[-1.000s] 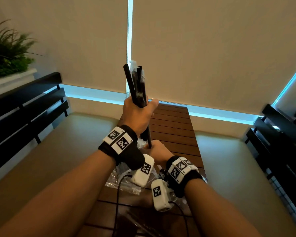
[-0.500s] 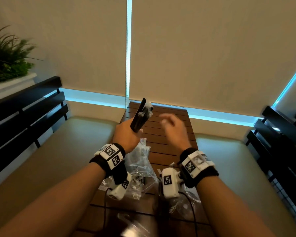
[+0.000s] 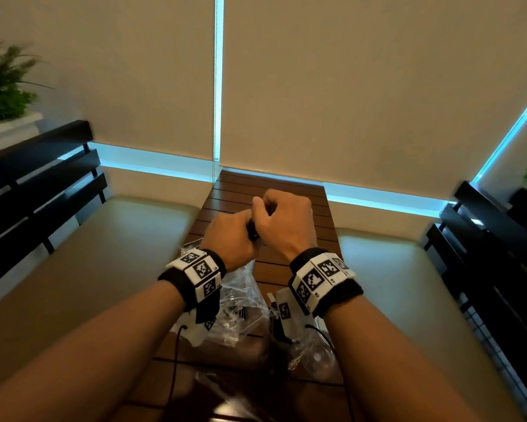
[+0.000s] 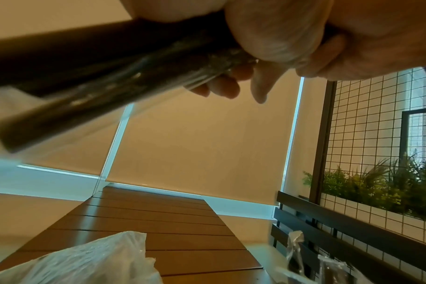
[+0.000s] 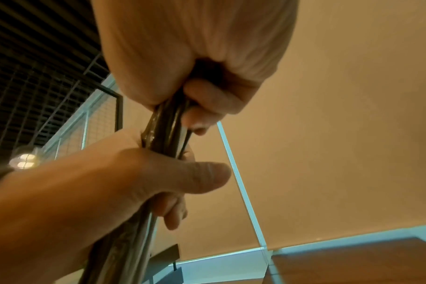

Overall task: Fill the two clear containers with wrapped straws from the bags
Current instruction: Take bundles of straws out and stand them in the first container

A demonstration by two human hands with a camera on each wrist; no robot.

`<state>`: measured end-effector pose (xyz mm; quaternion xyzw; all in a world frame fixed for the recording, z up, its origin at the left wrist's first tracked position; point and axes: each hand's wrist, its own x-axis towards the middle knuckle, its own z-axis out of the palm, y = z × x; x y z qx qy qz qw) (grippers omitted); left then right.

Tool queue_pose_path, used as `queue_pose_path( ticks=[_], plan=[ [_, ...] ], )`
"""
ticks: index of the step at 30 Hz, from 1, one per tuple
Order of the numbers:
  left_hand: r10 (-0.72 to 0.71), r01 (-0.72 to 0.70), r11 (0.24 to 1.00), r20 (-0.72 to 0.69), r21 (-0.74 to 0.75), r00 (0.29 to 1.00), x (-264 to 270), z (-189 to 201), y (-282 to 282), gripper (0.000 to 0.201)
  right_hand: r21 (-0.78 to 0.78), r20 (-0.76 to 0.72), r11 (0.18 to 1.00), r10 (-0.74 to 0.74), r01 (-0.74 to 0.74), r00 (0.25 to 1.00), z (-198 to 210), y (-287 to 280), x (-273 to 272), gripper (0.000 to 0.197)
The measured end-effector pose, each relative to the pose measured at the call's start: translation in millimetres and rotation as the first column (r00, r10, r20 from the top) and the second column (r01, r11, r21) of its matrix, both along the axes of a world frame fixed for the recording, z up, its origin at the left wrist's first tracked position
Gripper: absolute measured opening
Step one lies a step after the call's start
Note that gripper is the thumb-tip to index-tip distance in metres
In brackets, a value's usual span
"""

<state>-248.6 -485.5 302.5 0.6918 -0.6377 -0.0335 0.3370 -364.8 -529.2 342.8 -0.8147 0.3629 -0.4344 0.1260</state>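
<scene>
Above the middle of the slatted wooden table, both hands meet around one bundle of wrapped straws; the left hand has its fingers curled round the dark bundle, and the right hand grips the same bundle just beside it, fingers and thumb clamped on the straws, the two hands touching; from the head view only a small dark piece of the bundle shows between the knuckles, while the left wrist view shows black straws in clear shiny wrapping running out to the left from the grip; the right wrist view shows the bundle passing from the right palm into the left fist, whose thumb lies across the straws; nearer the person, under the wrists, crumpled clear plastic bags lie on the table, one on the left and more clear plastic on the near right; whether that near-right plastic is a bag or one of the containers cannot be told; beige cushioned benches flank the table on both sides, with black slatted backrests beyond them; a green plant stands at far left, and pale roller blinds fill the far wall.
</scene>
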Motion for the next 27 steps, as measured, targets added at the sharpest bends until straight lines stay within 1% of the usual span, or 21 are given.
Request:
queue_pose_path(
  ticks=[1, 3, 4, 6, 7, 8, 9, 10, 11, 12, 13, 15, 16, 17, 19, 20, 21, 22, 24, 25, 27],
  plan=[
    [-0.021, 0.021, 1.0, 0.002, 0.005, 1.0, 2.8, -2.6, -1.8, 0.023, 0.009, 0.013, 1.0, -0.009, 0.009, 1.0, -0.1, -1.7, -0.8, 0.034],
    [-0.022, 0.019, 0.999, 0.049, 0.049, 0.999, 11.4, -7.2, -2.5, 0.047, 0.044, 0.057, 0.999, -0.031, 0.028, 0.998, 0.7, -6.3, -6.7, 0.036],
    [-0.002, -0.005, 0.997, 0.093, 0.071, 0.996, 16.6, -8.3, -0.8, 0.047, 0.057, 0.091, 0.998, -0.039, 0.033, 0.995, 1.7, -9.7, -10.9, 0.036],
    [0.028, -0.043, 0.994, 0.15, 0.098, 0.988, 24.5, -10.1, 5.4, 0.03, 0.071, 0.145, 0.997, -0.049, 0.039, 0.988, 5.3, -11.5, -18.9, 0.032],
    [0.042, -0.056, 0.994, 0.146, 0.095, 0.988, 25.6, -9.9, 8.3, 0.021, 0.084, 0.185, 0.996, -0.041, 0.026, 0.982, 5.5, -10.6, -20.6, 0.026],
    [0.059, -0.069, 0.994, 0.106, 0.09, 0.993, 24.4, -8.5, 10.3, 0.019, 0.121, 0.256, 0.993, -0.018, -0.013, 0.967, 5.1, -9.6, -21.2, 0.02],
    [0.068, -0.071, 0.995, 0.04, 0.074, 0.997, 21.4, -6.7, 10.9, 0.02, 0.195, 0.358, 0.977, 0.015, -0.09, 0.934, 6.1, -6.9, -20.8, 0.029],
    [0.067, -0.065, 0.997, -0.036, 0.048, 0.997, 17.3, -5.2, 9.7, 0.022, 0.288, 0.481, 0.931, 0.06, -0.222, 0.875, 7.4, -4.1, -19.7, 0.044],
    [0.061, -0.06, 0.998, -0.091, 0.02, 0.994, 12.9, -3.5, 7.9, 0.023, 0.367, 0.573, 0.862, 0.086, -0.348, 0.815, 7.3, -2.6, -18.0, 0.053],
    [0.042, -0.042, 0.999, -0.121, -0.003, 0.992, 7.9, -0.7, 6.8, 0.024, 0.413, 0.624, 0.799, 0.101, -0.437, 0.775, 7.0, -0.4, -15.8, 0.051],
    [0.017, -0.019, 1.0, -0.134, -0.014, 0.991, 3.1, 1.2, 5.6, 0.025, 0.431, 0.633, 0.769, 0.116, -0.473, 0.765, 8.2, 3.9, -13.4, 0.04],
    [-0.042, 0.04, 0.999, -0.162, -0.017, 0.986, -3.4, 2.8, 4.4, 0.021, 0.452, 0.564, 0.809, 0.066, -0.375, 0.823, 12.5, 10.7, -9.9, 0.014],
    [-0.065, 0.066, 0.998, -0.183, 0.0, 0.981, -4.2, 2.1, 4.3, 0.019, 0.451, 0.551, 0.832, 0.024, -0.322, 0.834, 14.4, 11.6, -10.5, 0.011],
    [-0.075, 0.084, 0.996, -0.204, 0.036, 0.976, -3.3, 0.9, 4.8, 0.032, 0.452, 0.553, 0.847, -0.019, -0.281, 0.833, 15.1, 10.3, -12.7, 0.01],
    [-0.037, 0.088, 0.982, -0.283, 0.168, 0.958, 7.9, -9.1, 5.9, 0.062, 0.472, 0.607, 0.85, -0.121, -0.234, 0.786, 19.5, 3.5, -22.4, 0.008],
    [0.016, 0.063, 0.966, -0.301, 0.25, 0.953, 15.6, -15.4, 7.3, 0.071, 0.48, 0.639, 0.849, -0.166, -0.221, 0.751, 22.8, -0.4, -28.2, 0.009],
    [0.076, 0.027, 0.944, -0.294, 0.329, 0.953, 22.7, -22.9, 9.5, 0.073, 0.488, 0.664, 0.845, -0.199, -0.217, 0.72, 25.4, -2.8, -33.7, 0.008],
    [0.127, -0.017, 0.922, -0.26, 0.387, 0.957, 27.9, -30.4, 11.1, 0.067, 0.49, 0.68, 0.844, -0.213, -0.219, 0.701, 26.7, -3.9, -37.5, 0.005],
    [0.159, -0.054, 0.897, -0.206, 0.439, 0.966, 25.6, -36.7, 12.8, 0.036, 0.49, 0.677, 0.845, -0.213, -0.215, 0.705, 24.9, -2.1, -38.8, 0.004],
    [0.141, -0.026, 0.904, -0.241, 0.427, 0.96, 19.2, -36.1, 12.3, 0.023, 0.498, 0.659, 0.842, -0.21, -0.21, 0.722, 21.5, 0.2, -37.2, 0.006],
    [0.1, 0.056, 0.933, -0.404, 0.356, 0.909, 2.3, -30.0, 10.0, 0.012, 0.524, 0.626, 0.827, -0.214, -0.202, 0.75, 15.0, 6.6, -33.1, 0.006]
  ],
)
